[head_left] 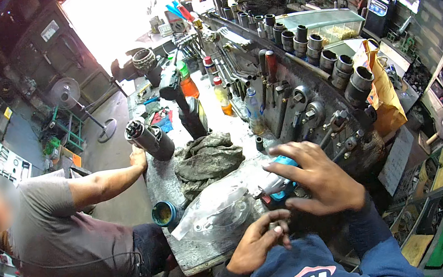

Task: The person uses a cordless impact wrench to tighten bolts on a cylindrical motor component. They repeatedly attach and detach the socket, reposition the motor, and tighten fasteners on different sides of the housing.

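My left hand (259, 243) is in front of my body at the near edge of the bench, its fingers pinched round something small and greyish that I cannot make out. Above it and to the right, my right hand (325, 177) has its fingers spread, with nothing seen in them. Partly hidden behind those fingers is a bright blue object (285, 191) whose kind does not show. A clear plastic bag (218, 210) with small parts in it lies on the bench just left of my hands. Past the bag is a crumpled, dirty dark rag (210, 160).
On the metal bench (194, 264) stand a blue tub of grease (165, 213), a dark cylindrical motor part (150, 140), a black power tool (184, 101) and several bottles. Large sockets (360, 86) line the tool rack on the right. At left, a co-worker's hand (138, 158) touches the bench.
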`<state>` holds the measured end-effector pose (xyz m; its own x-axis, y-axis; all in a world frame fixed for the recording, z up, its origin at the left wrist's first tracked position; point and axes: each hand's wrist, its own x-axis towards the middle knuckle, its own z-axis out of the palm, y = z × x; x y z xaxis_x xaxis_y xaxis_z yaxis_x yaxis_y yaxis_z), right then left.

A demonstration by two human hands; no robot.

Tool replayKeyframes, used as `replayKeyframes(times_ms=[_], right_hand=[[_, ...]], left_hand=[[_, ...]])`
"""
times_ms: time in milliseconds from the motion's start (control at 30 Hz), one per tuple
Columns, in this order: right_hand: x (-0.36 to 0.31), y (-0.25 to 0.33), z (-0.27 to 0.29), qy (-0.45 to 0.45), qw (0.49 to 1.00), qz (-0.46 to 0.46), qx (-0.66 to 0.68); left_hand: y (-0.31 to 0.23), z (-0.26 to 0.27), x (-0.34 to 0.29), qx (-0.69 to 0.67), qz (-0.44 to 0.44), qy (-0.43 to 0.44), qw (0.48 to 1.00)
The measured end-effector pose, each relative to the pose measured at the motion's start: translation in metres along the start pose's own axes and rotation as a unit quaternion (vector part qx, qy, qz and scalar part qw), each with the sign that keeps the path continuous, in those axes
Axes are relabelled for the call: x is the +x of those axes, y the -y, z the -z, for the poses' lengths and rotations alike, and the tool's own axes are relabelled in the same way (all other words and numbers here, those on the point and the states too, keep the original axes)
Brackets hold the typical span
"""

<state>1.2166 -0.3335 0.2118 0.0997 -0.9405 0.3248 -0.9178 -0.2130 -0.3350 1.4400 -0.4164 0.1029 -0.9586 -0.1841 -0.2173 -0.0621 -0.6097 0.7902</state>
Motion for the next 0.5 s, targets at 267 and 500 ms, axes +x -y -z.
replayKeyframes(times_ms=[267, 500], right_hand=[[0.017, 0.062, 0.021, -0.179, 0.976, -0.003, 0.127], [0.045, 0.063, 0.012, -0.216, 0.974, -0.011, 0.070]], left_hand=[[-0.110, -0.015, 0.000, -0.193, -0.187, 0.023, 0.963], [-0.128, -0.020, 0.026, -0.189, -0.260, 0.077, 0.944]])
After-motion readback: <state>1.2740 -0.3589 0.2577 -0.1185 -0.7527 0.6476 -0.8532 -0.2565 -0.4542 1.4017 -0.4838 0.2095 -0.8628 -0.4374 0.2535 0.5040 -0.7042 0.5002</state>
